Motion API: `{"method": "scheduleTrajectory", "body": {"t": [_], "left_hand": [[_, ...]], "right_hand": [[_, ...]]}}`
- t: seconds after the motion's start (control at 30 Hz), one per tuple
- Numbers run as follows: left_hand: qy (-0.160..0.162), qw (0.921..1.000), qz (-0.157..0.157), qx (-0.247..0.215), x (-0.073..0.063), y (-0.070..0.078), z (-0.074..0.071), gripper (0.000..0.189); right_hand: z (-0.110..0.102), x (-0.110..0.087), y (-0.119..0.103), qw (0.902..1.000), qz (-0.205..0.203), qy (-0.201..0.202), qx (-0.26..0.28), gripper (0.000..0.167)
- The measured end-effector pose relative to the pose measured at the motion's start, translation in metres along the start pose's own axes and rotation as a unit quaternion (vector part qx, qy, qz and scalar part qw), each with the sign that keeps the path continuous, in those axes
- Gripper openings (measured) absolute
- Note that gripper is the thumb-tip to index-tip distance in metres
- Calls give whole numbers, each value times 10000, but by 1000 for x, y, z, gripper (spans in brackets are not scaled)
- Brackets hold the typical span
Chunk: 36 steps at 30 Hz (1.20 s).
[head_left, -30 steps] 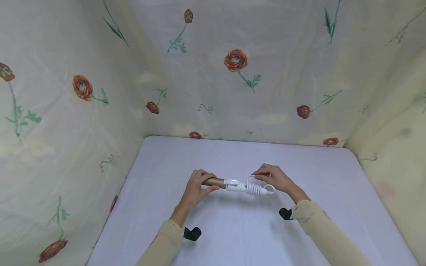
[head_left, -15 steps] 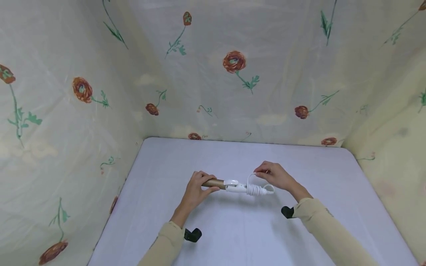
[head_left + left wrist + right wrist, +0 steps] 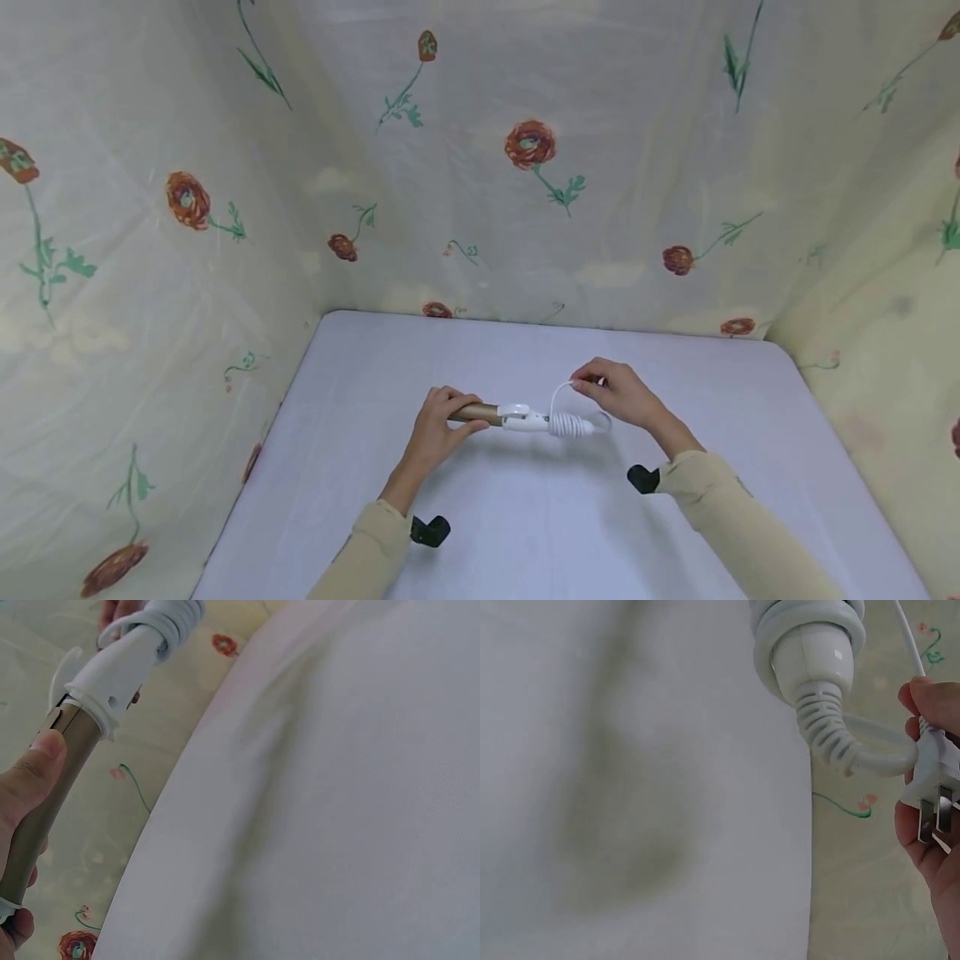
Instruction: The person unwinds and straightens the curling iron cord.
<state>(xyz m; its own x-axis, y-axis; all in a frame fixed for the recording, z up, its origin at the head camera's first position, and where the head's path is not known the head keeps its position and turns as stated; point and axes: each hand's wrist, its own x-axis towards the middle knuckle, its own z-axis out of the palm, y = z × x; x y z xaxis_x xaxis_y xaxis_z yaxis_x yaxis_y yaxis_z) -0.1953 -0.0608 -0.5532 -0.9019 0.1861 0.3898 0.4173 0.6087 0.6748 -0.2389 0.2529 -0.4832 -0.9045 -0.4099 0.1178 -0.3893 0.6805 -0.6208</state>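
A curling iron [image 3: 522,419] with a white handle and a gold barrel [image 3: 58,776] is held level above the table, its shadow below. My left hand [image 3: 437,433] grips the barrel, thumb along its near side. White power cord [image 3: 570,425] is wound in several tight coils round the handle's right end. From the coils a free length arcs up to my right hand [image 3: 626,396], whose thumb and fingertips pinch the cord just above the two-pin plug [image 3: 934,771]. The plug's metal prongs point out from the palm. A ribbed cord sleeve [image 3: 826,724] bends out of the handle's end.
The white table [image 3: 525,533] has rounded far corners. Flower-printed curtains [image 3: 480,167] hang close along its back and both sides. Black wrist-camera mounts [image 3: 430,532] stick out from both sleeves, low over the table.
My right hand has risen slightly with the cord end, so the free arc stands taller above the coils. The curling iron has shifted a little left in my left hand's steady grip.
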Motion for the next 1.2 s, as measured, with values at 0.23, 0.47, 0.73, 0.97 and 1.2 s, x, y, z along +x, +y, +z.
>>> {"method": "scheduleTrajectory", "body": {"t": [0.23,0.47,0.73,0.97,1.2], "left_hand": [[186,9998,97,35,5,-1,-1,39],[12,9998,-208,-27,5,-2,2,41],[64,9998,-201,-25,7,0,6,41],[43,9997,-227,-37,5,-1,4,42],[57,9998,-188,28,7,0,3,39]], "right_hand": [[-2,-5,-10,9986,397,324,90,19],[-4,-19,-20,9968,391,635,282,12],[-4,-24,-24,9952,478,802,291,11],[0,-29,-36,9931,578,886,501,13],[2,-33,-41,9919,623,990,499,12]]}}
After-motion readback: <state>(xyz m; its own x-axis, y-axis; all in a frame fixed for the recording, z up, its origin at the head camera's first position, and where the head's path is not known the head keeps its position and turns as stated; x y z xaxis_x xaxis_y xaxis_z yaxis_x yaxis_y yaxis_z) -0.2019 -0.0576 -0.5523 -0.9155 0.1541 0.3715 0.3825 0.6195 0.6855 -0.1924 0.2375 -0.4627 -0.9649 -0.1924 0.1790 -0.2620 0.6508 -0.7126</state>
